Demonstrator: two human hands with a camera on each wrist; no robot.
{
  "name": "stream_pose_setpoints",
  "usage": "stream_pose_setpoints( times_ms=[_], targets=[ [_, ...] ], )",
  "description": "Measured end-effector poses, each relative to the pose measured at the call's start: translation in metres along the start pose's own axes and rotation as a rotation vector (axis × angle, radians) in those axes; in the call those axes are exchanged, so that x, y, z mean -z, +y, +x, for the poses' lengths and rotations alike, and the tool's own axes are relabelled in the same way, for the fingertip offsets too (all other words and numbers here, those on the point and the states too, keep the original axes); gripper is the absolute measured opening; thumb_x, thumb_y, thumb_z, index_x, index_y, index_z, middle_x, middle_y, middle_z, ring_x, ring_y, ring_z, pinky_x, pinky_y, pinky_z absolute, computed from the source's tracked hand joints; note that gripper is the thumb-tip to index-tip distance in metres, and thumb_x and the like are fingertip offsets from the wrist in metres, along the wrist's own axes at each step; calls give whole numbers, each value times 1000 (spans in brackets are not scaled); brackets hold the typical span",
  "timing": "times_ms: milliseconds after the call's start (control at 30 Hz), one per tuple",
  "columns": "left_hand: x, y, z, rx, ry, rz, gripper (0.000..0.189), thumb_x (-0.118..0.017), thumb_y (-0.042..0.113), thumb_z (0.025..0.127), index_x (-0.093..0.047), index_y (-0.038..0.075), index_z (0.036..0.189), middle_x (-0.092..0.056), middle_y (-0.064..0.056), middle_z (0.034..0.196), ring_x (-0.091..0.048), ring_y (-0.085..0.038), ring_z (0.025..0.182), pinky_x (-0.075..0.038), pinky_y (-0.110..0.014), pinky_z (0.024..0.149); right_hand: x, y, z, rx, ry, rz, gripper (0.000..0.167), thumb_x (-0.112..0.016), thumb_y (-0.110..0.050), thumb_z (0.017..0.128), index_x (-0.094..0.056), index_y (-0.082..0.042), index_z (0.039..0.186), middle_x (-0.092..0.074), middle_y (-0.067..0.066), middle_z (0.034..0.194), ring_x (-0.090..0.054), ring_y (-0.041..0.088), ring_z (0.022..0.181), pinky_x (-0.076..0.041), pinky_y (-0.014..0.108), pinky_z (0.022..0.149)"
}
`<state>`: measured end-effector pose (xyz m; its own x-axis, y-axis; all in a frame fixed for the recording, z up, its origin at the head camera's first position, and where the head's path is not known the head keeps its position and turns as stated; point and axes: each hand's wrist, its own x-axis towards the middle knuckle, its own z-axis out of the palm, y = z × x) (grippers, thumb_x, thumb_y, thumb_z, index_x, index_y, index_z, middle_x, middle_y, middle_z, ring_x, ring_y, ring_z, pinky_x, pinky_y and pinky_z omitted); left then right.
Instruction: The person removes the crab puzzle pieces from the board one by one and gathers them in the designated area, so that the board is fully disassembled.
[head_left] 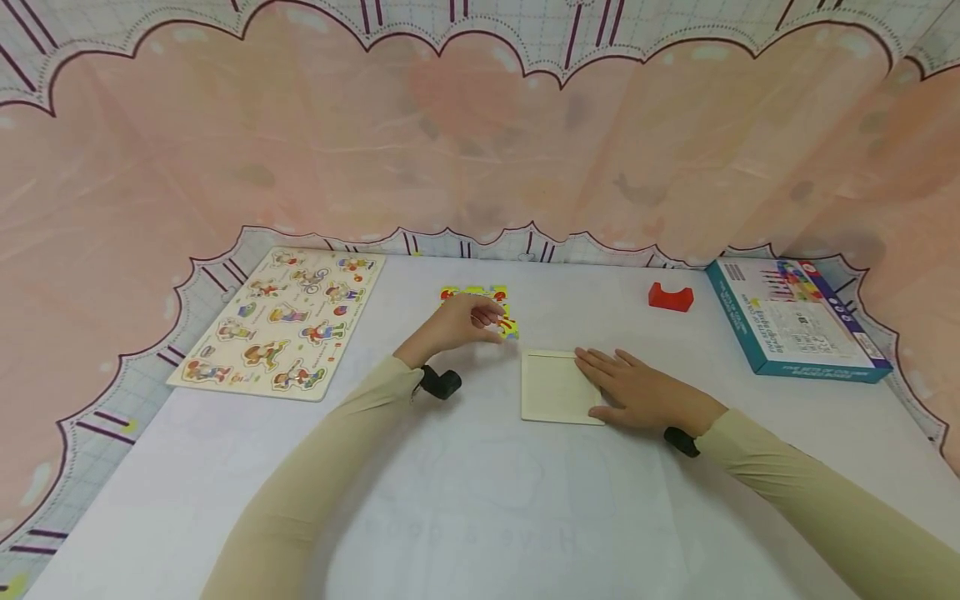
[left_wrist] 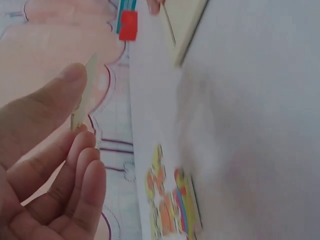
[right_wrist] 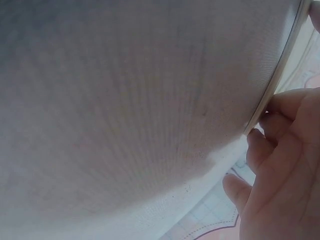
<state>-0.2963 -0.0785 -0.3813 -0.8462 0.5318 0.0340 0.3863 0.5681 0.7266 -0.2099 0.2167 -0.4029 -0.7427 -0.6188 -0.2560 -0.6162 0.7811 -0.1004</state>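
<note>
My left hand is raised above the table, left of centre. Its thumb and fingers pinch a thin pale puzzle piece, seen almost edge-on in the left wrist view, so its face is hidden. Just beyond that hand lie colourful yellow puzzle pieces, partly covered by it in the head view. My right hand rests with extended fingers on the right side of a square pale wooden puzzle tray. In the right wrist view, fingertips touch the edge of the tray.
A wooden board with printed child figures lies at the left. Towards the back right stands a red notched block. Right of it is a teal and white box. A patterned curtain hangs behind the white table.
</note>
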Motion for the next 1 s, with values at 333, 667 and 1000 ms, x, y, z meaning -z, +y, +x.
stream_pose_setpoints(
  times_ms=[333,667,1000],
  targets=[
    [3,-22,15,38,-41,97,41,-80,17,74,-68,2,110,-66,-10,96,-58,-18,87,-47,-27,80,1,-1,-2,5,14,-4,80,-54,-48,90,-20,-8,150,-18,9,158,-18,29,145,-17,54,115],
    [-2,-25,25,80,-85,173,38,-80,16,73,-69,3,107,-67,-11,99,-59,-20,90,-48,-30,84,-1,1,0,0,-2,10,79,-53,-47,91,-18,-9,150,-15,7,159,-16,29,146,-15,53,115],
    [-6,-26,27,84,-45,210,29,-80,12,73,-71,2,98,-69,-11,97,-59,-20,88,-48,-32,83,2,-1,-2,-4,-3,25,79,-54,-46,90,-18,-9,150,-15,8,158,-16,29,146,-15,53,115]
  ],
)
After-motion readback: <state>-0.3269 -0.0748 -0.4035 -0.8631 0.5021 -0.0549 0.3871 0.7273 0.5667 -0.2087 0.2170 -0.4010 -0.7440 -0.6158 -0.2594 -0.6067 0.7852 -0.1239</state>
